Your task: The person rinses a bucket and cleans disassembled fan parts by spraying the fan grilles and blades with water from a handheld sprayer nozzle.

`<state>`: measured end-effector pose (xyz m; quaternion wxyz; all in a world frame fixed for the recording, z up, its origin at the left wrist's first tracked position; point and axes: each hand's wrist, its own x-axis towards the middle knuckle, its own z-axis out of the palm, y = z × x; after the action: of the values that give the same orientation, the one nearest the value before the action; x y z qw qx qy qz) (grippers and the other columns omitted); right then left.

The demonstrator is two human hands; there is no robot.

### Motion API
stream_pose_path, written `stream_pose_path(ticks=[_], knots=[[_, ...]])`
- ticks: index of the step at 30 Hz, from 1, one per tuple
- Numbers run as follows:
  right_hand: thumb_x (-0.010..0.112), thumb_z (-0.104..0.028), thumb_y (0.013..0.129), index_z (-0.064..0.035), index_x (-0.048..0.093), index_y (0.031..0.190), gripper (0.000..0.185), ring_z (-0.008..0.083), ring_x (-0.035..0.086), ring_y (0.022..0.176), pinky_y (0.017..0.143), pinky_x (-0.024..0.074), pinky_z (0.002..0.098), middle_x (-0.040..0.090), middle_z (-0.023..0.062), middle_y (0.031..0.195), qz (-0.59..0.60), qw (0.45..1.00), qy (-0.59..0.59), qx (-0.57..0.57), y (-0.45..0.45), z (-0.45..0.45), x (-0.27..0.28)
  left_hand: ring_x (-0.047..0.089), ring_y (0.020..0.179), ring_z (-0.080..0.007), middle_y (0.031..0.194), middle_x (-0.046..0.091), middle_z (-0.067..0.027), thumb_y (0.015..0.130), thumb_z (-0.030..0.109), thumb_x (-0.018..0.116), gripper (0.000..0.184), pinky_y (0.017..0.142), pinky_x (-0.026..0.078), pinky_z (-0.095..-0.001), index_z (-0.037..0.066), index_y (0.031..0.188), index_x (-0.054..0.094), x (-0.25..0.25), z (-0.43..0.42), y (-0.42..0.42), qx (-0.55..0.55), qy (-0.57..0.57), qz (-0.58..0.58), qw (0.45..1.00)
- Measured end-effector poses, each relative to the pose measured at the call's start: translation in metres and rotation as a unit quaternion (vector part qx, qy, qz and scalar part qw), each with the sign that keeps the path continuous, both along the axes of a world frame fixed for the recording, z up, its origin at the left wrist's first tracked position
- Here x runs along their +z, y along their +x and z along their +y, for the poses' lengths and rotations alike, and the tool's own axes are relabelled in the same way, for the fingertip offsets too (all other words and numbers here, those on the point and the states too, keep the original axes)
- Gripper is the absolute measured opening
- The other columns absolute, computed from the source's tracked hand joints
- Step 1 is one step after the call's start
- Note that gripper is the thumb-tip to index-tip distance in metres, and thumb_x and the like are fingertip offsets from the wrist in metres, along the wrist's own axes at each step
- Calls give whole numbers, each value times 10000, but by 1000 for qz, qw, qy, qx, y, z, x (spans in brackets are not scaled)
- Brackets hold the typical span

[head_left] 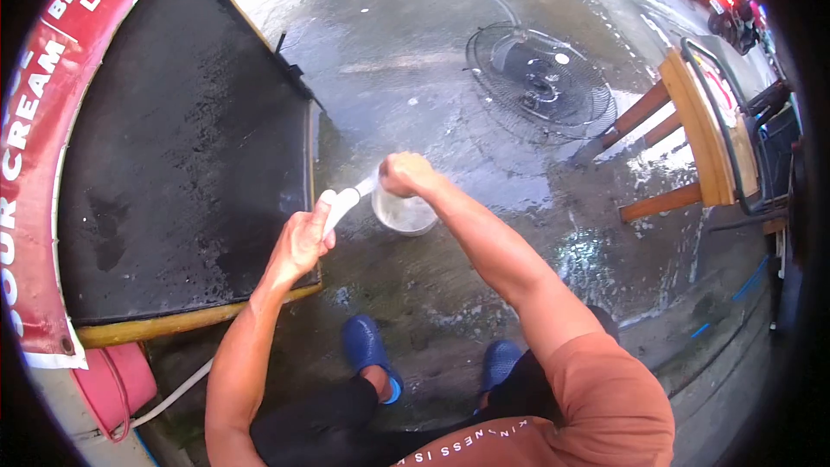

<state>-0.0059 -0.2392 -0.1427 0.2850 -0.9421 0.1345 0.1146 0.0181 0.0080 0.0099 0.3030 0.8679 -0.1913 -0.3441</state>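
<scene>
Fan guards [541,80] lie on wet pavement [450,272].

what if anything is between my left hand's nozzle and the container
Nothing visible blocks the gap between the white nozzle in the left hand and the clear container. A pale streak, probably water, crosses it, and the right hand holds the container's upper edge just beside that streak.

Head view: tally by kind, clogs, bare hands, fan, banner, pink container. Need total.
Blue clogs: 2
Bare hands: 2 (left hand, right hand)
Fan: 1
Red banner: 1
Pink container: 1
Total: 7
</scene>
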Motion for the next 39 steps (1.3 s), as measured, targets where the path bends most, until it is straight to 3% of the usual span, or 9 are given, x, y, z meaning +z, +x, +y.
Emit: stream_pose_path(ticks=[9,12,15,17,22,26,30,37,39], knots=[[798,-304,721,-85,791,928,301,323,740,888,768,588,430,761,165,948,125,948,-104,272,-91,20,22,391,357,-133,459,411,-16,949,816,307,889,357,288,-303,37,604,561,9,1,3,46,-61,61,995],[713,-149,751,-14,762,890,199,363,732,870,755,592,460,747,187,928,-30,996,-35,78,-129,32,-18,376,349,-126,459,401,-10,945,824,293,891,341,291,-301,37,613,546,10,-2,4,38,-56,63,996],[593,-288,930,-48,711,862,276,364,696,672,641,581,461,713,151,774,-235,960,-124,92,-142,24,-79,367,350,-117,462,390,0,943,828,287,888,340,292,-296,40,616,535,16,1,3,38,-57,64,996],[639,-201,851,-66,735,860,166,371,711,787,724,580,478,726,180,862,-145,989,43,4,-137,12,-42,357,354,-102,463,372,15,947,823,281,876,341,290,-282,49,622,530,25,0,0,45,-67,63,995],[669,-311,918,-28,705,938,286,226,657,656,648,553,350,678,137,770,-107,985,113,-76,-83,-54,-16,355,355,-90,468,377,25,951,816,287,862,339,294,-272,56,631,538,36,7,5,66,-97,75,990],[676,-289,934,-42,684,964,249,178,533,467,396,428,371,549,65,591,8,884,383,-268,-56,-97,-24,360,354,-90,472,389,22,948,816,300,854,339,291,-266,59,637,542,35,10,9,72,-110,84,988],[666,-275,921,-44,650,961,234,199,513,452,373,378,375,553,58,630,-13,776,519,-359,-62,-133,-37,352,353,-92,477,390,20,933,835,293,858,342,284,-260,66,637,532,33,10,10,75,-110,94,987],[617,-362,931,-95,662,855,282,200,528,438,354,339,395,562,54,606,27,746,525,-409,-94,-191,-8,350,348,-95,475,391,15,929,840,296,865,337,285,-263,62,634,536,31,6,11,74,-96,95,988],[647,-338,921,-83,694,908,260,185,538,453,367,366,407,579,56,618,48,835,449,-313,-104,-187,23,383,354,-110,459,391,6,947,817,312,875,346,306,-284,42,619,552,28,7,13,67,-89,92,990]])
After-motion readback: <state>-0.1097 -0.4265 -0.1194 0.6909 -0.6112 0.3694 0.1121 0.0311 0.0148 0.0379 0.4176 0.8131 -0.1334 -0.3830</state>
